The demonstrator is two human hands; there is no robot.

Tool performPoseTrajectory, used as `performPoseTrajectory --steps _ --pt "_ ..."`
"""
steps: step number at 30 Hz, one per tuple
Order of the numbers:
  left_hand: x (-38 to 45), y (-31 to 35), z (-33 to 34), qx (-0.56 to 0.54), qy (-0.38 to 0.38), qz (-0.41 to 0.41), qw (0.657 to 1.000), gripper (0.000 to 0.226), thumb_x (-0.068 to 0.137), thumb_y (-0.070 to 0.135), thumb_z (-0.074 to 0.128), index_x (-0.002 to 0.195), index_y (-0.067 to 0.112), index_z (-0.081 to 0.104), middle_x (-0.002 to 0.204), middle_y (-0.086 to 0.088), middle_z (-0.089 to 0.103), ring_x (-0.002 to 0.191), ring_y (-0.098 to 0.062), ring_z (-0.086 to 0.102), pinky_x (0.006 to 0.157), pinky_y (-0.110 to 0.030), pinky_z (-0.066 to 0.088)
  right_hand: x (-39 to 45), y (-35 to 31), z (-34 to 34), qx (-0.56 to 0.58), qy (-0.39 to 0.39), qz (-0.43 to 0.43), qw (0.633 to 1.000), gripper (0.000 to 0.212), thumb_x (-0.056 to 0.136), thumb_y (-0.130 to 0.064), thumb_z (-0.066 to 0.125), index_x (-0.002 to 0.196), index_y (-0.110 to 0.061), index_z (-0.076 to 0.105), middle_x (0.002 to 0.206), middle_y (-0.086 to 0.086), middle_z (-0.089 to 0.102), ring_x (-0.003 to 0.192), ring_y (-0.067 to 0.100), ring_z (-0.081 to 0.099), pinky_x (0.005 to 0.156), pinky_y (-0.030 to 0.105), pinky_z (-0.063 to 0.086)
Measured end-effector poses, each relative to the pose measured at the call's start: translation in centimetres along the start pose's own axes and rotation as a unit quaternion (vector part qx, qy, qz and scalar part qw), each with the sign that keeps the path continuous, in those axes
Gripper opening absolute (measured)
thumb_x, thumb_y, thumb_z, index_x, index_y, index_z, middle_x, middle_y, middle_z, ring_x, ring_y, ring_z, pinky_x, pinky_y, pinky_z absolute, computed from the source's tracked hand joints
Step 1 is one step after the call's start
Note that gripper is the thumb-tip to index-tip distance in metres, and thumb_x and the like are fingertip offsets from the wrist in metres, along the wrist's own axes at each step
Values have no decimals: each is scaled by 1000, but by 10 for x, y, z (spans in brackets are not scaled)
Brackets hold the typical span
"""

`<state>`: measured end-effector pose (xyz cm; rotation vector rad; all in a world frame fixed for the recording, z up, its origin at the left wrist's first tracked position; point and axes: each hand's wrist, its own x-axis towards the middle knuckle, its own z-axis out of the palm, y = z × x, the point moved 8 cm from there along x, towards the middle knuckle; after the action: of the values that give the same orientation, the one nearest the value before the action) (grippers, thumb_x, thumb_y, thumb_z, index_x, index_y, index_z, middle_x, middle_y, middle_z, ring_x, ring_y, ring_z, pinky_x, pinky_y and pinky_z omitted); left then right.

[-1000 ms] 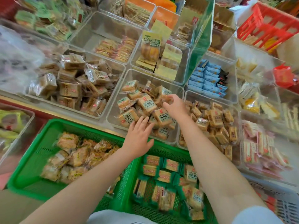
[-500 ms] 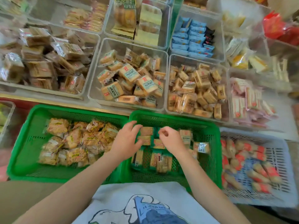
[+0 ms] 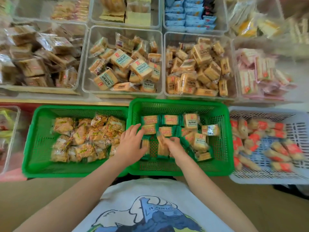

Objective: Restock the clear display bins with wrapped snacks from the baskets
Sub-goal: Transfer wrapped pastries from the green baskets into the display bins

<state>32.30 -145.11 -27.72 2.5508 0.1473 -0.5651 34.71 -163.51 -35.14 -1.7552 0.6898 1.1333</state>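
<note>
Middle green basket (image 3: 217, 139) is holding green-edged wrapped snacks (image 3: 168, 131), some flat, some on edge. Both hands are reaching into it. Left hand (image 3: 132, 144) is lying w/ fingers spread wide, fairly straight, tips touching a pack in the 2nd row. Right hand (image 3: 173, 145) is curling its fingers round an upright pack (image 3: 161, 146) near the basket's middle; blur is hiding how firm the grip is.

Left green basket (image 3: 33, 139) is carrying clear-wrapped orange-yellow snacks (image 3: 87, 138). White basket (image 3: 267, 178) at right is holding red-ended long packs (image 3: 275, 148). Behind them, clear bins: centre bin (image 3: 87, 64) w/ tan square packs w/ pale-green labels (image 3: 127, 64), right-hand bin (image 3: 165, 67) w/ smaller tan packs (image 3: 199, 67), far-left bin w/ brown packs (image 3: 38, 59), far-right w/ pink-and-white packs (image 3: 257, 72); back row incl. blue packs (image 3: 185, 15).

Vs 0.5 s ago: hands are sitting a bit deeper in the same basket, right hand now gripping a pack instead of hovering knuckle-up; view is tipping lower, showing more shirt (image 3: 150, 206).

Labels are showing Chinese characters plus a small red mark; too blurred to read. Shirt graphic is carrying lettering, not legible.
</note>
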Motion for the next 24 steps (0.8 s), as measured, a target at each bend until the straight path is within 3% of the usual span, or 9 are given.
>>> performPoseTrajectory --steps 2,4,6,9,12,15,18,21,24 --pt "3 9 -11 -141 -16 -15 990 61 94 33 63 149 23 38 151 4 38 140 -17 35 115 -39 29 -24 -25 10 141 -107 -11 984 29 103 -28 41 119 -9 56 94 10 64 79 21 57 65 33 40" --pt "4 14 -22 -356 -33 -81 930 57 93 31 68 144 25 45 137 10 52 126 -10 50 107 -33 41 -45 -51 11 221 -170 -39 960 34 103 -25 37 116 -5 61 90 13 67 74 22 57 68 35 40" --pt "6 16 -33 -492 -20 -127 861 51 92 31 71 139 26 51 122 5 65 110 -12 64 100 -37 50 -62 -76 10 216 -199 -76 953 40 105 -27 34 118 -3 64 94 15 70 74 25 62 68 36 44" --pt "10 13 -60 -567 31 -142 811 40 89 28 74 126 24 60 109 -4 73 95 -15 73 94 -42 55 -77 -109 14 143 -207 -134 959 44 107 -31 31 123 -5 63 95 14 73 72 26 67 67 34 52" --pt "16 4 -89 -598 77 -143 784 39 86 27 77 122 22 62 106 -6 75 91 -17 74 81 -33 57 -81 -136 17 79 -181 -186 963 43 107 -40 40 125 -9 64 95 13 74 74 25 69 65 31 52" --pt "27 -8 -118 -573 120 -138 799 39 86 32 77 121 23 63 100 -2 76 88 -15 74 83 -33 58 -82 -162 19 22 -154 -232 960 34 102 -36 57 119 -8 64 97 12 73 73 21 67 62 29 50" --pt "38 -23 -146 -463 191 -115 858 31 93 39 67 120 26 62 100 4 72 89 -12 70 82 -32 57 -78 -191 20 44 -120 -235 963 31 99 -31 63 116 -5 64 90 10 71 64 18 62 58 29 50" --pt "43 -35 -162 -307 236 -91 917 32 100 36 55 128 22 60 114 5 63 106 -13 59 89 -30 50 -73 -236 24 105 -91 -243 960 29 101 -30 60 115 -5 64 80 8 66 59 16 60 56 28 50" --pt "48 -38 -147 -151 172 -51 972 44 100 29 55 142 20 49 144 -1 48 134 -21 43 110 -36 35 -65 -290 37 103 -72 -256 958 30 102 -31 57 116 -6 66 80 6 68 60 15 62 53 24 51"
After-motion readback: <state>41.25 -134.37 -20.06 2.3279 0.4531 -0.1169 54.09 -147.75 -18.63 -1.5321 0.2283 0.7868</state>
